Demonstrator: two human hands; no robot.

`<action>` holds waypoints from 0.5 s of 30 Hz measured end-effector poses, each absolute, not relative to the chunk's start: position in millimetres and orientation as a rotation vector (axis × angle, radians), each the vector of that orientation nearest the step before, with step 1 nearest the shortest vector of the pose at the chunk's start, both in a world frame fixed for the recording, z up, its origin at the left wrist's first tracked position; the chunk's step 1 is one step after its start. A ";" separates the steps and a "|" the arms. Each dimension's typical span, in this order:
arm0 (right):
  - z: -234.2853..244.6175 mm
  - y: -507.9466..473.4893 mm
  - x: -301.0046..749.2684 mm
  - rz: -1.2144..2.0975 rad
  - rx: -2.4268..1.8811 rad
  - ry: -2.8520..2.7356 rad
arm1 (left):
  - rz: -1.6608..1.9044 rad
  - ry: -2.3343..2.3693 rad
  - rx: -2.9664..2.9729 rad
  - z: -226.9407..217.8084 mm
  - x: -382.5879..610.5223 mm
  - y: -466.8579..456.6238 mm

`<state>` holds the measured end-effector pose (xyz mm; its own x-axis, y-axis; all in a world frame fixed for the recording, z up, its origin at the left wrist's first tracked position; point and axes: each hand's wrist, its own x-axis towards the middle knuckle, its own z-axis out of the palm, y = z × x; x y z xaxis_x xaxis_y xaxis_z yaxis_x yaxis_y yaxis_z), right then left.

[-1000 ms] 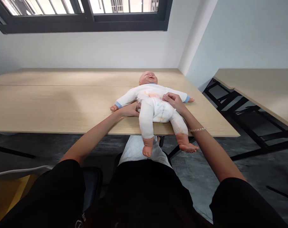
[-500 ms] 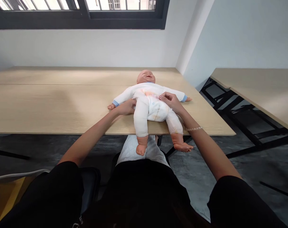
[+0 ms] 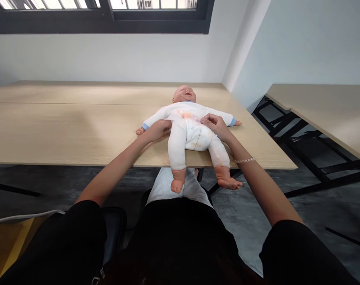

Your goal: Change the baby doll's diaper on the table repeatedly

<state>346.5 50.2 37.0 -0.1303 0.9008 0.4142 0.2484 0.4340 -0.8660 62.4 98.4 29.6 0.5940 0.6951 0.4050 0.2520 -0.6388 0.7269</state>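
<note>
- Baby doll (image 3: 188, 126): lies face up at the near edge of the wooden table (image 3: 63, 130), right of centre, head toward the far wall. Both lower legs hang off the near edge; bare feet over the person's lap.
- Romper (image 3: 194, 134): white one-piece on the doll, pale blue cuffs at the wrists, faint orange-yellow staining across chest and belly.
- Left hand (image 3: 158, 130): rests against the doll's side, just under the arm that lies out toward the left. Fingers curl in against the cloth; whether they clamp any fabric cannot be told from here.
- Right hand (image 3: 216, 124): on the doll's chest and belly, right of centre. Thumb and fingertips are drawn together on the front of the romper, apparently pinching a small fold or fastening. A thin bead bracelet (image 3: 244, 160) sits on this wrist.
- Surroundings: second table (image 3: 322, 107) well apart at right, dark-framed window (image 3: 102, 16) above the far wall, grey floor, black clothing and a white quilted cloth (image 3: 168, 188) on the lap.
- Risk, judged: with hips near the edge and legs overhanging, a tug toward the person could slide the doll off onto the lap or floor; a hard pull at the pinched cloth could strain the fabric.
- Writing: no brand, label or legible text visible on any item.
</note>
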 end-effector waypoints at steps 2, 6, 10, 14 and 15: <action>36.6 50.3 347.0 0.779 -1.016 -1.641 | 0.908 0.752 2.365 32.2 60.0 100.5; 36.8 50.2 348.5 0.793 -1.005 -1.639 | 1.137 0.850 2.555 32.2 57.6 105.3; 36.0 50.6 348.6 0.798 -1.009 -1.637 | 1.370 0.902 2.618 31.7 56.8 108.0; 35.4 51.0 348.6 0.780 -1.014 -1.624 | 1.487 0.844 2.645 33.8 55.1 107.4; 37.2 50.9 348.5 0.758 -1.012 -1.610 | 1.468 0.833 2.654 34.5 54.3 106.7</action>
